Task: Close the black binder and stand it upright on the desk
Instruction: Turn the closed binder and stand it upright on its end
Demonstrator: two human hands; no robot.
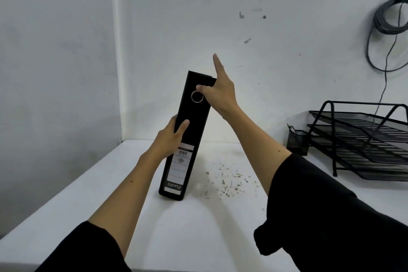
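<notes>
A closed black binder [189, 137] stands nearly upright on the white tabletop [198, 227], leaning right. The left hand [171, 137] grips its spine mid-height; the right hand [220, 90] rests open against the top edge. It looks stiff, boxy and top-heavy. The spine label reads "Bantex".

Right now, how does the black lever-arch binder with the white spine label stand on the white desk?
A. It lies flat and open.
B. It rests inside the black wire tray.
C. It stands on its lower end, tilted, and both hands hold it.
C: the closed black binder leans to the right with its lower end on the white desk, the left hand grips its spine, and the right hand steadies the top.
</notes>
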